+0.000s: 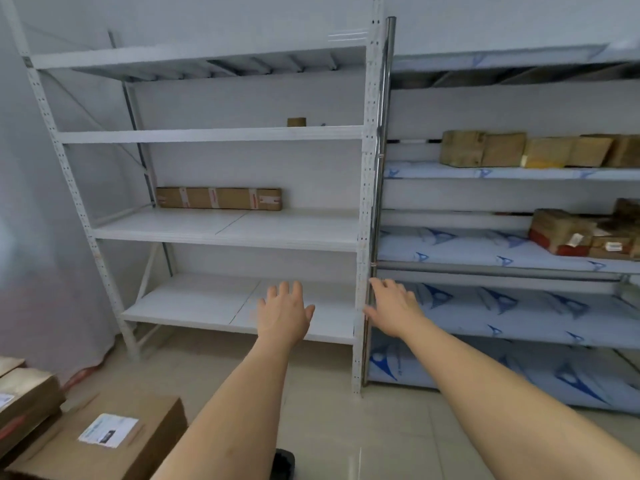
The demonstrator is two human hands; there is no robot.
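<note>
Left hand point(284, 315) and right hand point(393, 308) both spread flat, holding nothing, reaching toward white shelf point(194, 306) low down.

The white rack point(221, 228) looks like matt painted metal with smooth shelves. Beside its right edge, the chrome post point(387, 81) is polished and mirror-glossy. The neighbouring shelves point(485, 249) wear slick printed plastic film. The long carton point(218, 198) at the white rack's back edge is dull brown cardboard, and the floor tiles point(346, 427) shine.

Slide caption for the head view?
Left hand and right hand reach, open, toward the white rack; boxes on the floor.
</note>
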